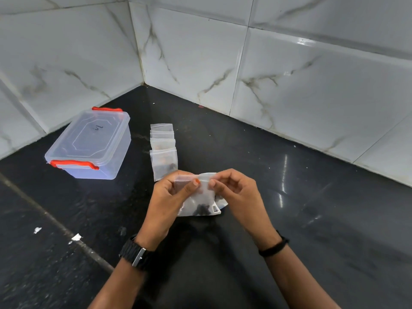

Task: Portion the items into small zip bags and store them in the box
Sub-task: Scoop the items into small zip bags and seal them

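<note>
Both hands work over the near middle of the black counter (289,219), close to the person's body. The left hand (171,201) pinches the top edge of a small zip bag (196,204) between thumb and forefinger; the right hand (234,195) pinches the same edge just beside it, fingers curled. The bag hangs between them, clear plastic, with a few dark bits settled at the bottom. A white piece (217,209) shows behind the bag's lower right corner; what it is, cannot tell.

Step in hand looks like sealing the strip. To do it well: keep the contents low and away from the seal, hold one end fixed with the left thumb, and run the right pinch along the strip to the far corner so no gap is left. Pressing only in the middle would likely leave the ends open. Air squeezed out first would let the bag lie flat.

A row of small bags (163,148) lies overlapped just beyond the hands, running toward the back corner of the counter; the nearest ones show dark and brownish contents, the farthest look empty or too pale to judge.

The storage box (89,146) sits toward the left edge of the counter by the tiled wall (289,74), lid on, red clips at both ends. It must be opened before any bag goes in.
</note>
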